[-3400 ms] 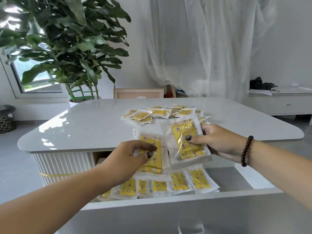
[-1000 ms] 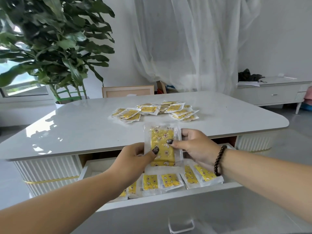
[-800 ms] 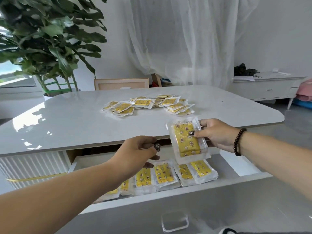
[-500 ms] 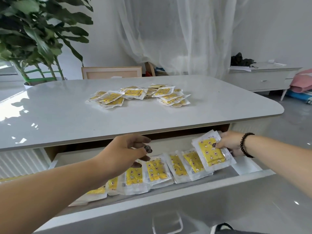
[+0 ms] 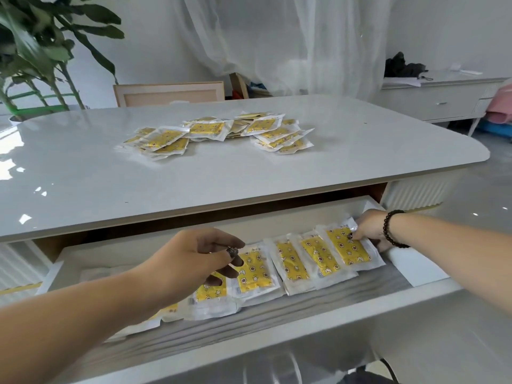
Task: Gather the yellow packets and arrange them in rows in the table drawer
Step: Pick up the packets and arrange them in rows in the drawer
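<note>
We see the right hand at the far right end of the open drawer, its thumb and fingers pinching the upper right corner of the last packet, which lies in the drawer at the right end of the row and overlaps the packet beside it. A dark bead bracelet sits on that wrist. The left hand hovers over the middle of the row with its fingers loosely curled downward; we cannot see anything held in it, and whether the fingertips touch the packet underneath we cannot tell. Below and between the two hands runs the row of packets, yellow with clear borders, lying side by side and slightly overlapping along the drawer floor from left to right; the left part of the row is partly hidden by the left forearm. The drawer is pulled out from under the white table. On the tabletop, well apart from the drawer, we see the loose pile of packets spread in an untidy arc. Beyond the table stand a leafy plant at the left, a sheer white curtain in the middle, and a low white cabinet at the right.
</note>
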Motion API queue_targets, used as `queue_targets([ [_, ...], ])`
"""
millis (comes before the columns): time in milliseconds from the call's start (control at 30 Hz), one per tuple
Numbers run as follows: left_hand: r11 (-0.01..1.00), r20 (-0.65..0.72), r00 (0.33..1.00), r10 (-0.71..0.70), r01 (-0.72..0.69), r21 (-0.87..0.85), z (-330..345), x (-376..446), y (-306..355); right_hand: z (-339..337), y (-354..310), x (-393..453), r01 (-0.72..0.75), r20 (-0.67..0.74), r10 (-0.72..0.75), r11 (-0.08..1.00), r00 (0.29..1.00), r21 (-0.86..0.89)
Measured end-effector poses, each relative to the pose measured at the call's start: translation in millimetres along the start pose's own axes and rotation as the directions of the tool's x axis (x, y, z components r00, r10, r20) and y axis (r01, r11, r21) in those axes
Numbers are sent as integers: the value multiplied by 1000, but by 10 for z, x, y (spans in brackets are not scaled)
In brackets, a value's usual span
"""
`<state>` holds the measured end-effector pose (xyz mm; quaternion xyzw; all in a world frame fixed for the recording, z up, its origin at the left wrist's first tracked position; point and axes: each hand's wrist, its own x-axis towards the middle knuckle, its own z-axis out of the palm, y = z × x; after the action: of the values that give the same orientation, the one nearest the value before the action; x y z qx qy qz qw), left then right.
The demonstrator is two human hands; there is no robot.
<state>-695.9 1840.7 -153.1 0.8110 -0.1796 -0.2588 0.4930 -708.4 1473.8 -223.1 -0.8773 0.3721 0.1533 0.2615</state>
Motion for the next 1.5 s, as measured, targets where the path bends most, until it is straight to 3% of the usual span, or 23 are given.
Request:
queue_targets([
  [167, 1000, 1, 1000, 2, -2, 4, -27, -31, -7, 69, -47, -104, 47, -91, -73, 965, 993, -258],
  [333, 999, -17, 999, 46, -46, -7, -97, -101, 58, 31, -177, -337, 147, -173, -273, 840, 946, -522],
  [433, 996, -42, 996, 82, -84, -26, -163, -130, 129, -95, -394, -582, 232, -198, -330, 888, 923, -396],
  [533, 990, -95, 987, 127, -132, -44, -260, -131, 208, -285, -677, -917, 307, 3, -308, 948, 951, -82],
  [600, 985, -140, 977, 158, -165, -40, -327, -105, 248, -413, -884, -1160, 353, 80, -358, 933, 930, 76],
  [700, 981, -236, 954, 185, -193, -10, -413, -15, 281, -527, -1206, -1241, 466, -91, -457, 871, 885, 155],
  [767, 977, -309, 927, 210, -207, 43, -476, 90, 273, -547, -1412, -1135, 526, -317, -501, 851, 806, -6],
  [867, 930, -374, 870, 319, -211, 302, -592, 291, 217, -437, -1622, -844, 455, -482, -521, 853, 704, -257],
  [933, 854, -376, 837, 397, -188, 485, -666, 435, 169, -314, -1696, -647, 386, -523, -468, 884, 712, -265],
  [1000, 814, -377, 834, 403, -139, 564, -717, 572, 126, -233, -1767, -483, 338, -555, -379, 924, 740, -181],
  [1100, 818, -407, 853, 326, -40, 573, -735, 752, 83, -203, -1864, -290, 291, -520, -312, 949, 795, -124],
  [1233, 819, -403, 865, 299, -16, 573, -733, 915, 117, -281, -1940, -109, 210, -450, -343, 924, 825, -319],
  [1500, 900, -443, 835, 327, -132, 414, -815, 966, 86, -342, -2042, -160, 201, -416, -559, 738, 717, -644],
])
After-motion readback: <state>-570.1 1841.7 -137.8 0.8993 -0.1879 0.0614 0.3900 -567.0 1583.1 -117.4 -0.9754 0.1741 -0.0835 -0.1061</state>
